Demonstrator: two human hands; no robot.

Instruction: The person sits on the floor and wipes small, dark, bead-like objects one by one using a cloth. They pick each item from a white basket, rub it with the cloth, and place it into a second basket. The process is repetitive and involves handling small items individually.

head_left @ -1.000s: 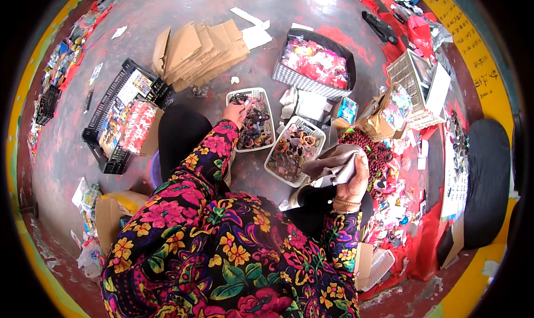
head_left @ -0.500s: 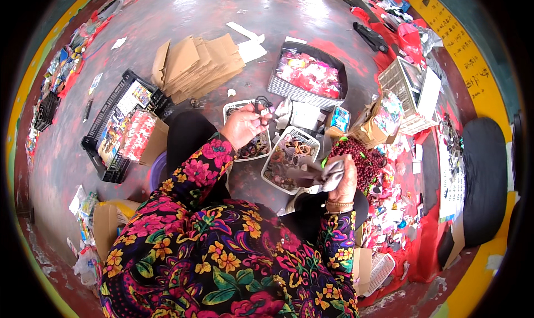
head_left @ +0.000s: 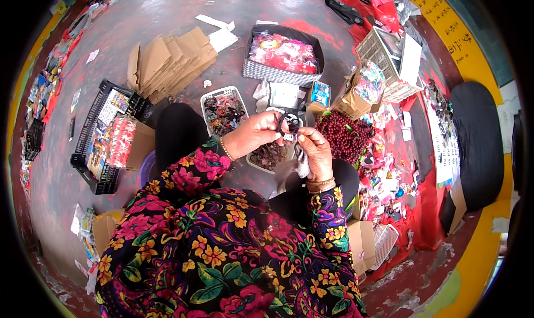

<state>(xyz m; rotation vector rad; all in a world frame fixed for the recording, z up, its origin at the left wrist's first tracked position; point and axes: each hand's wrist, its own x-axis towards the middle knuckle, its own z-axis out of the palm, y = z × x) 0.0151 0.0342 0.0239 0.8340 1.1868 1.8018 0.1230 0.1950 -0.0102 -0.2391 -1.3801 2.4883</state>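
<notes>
In front of my lap, my left hand (head_left: 253, 133) pinches a dark looped band (head_left: 288, 123), which looks like a hair tie with a small pale piece on it. My right hand (head_left: 316, 151) is closed, its thumb and forefinger at the band's right side. A crumpled grey cloth (head_left: 301, 161) hangs from that same hand, below the fingers. Under both hands sits a white plastic basket (head_left: 258, 167) of small dark and pinkish accessories, partly hidden by them. Another white basket (head_left: 203, 108) of similar pieces stands to its left.
Beyond the hands stand a checked bin (head_left: 278, 75) of pink packets and a small blue box (head_left: 320, 93). Dark red beads or berries (head_left: 345, 137) lie to the right, near an open carton (head_left: 346, 101) and white crate (head_left: 411, 88). Leftward are flattened cardboard (head_left: 172, 59) and a black crate (head_left: 83, 157).
My hands have come together over the basket; they were apart before. The left has brought the dark band rightward, and the right has moved inward with the grey cloth. The view has shifted slightly.
</notes>
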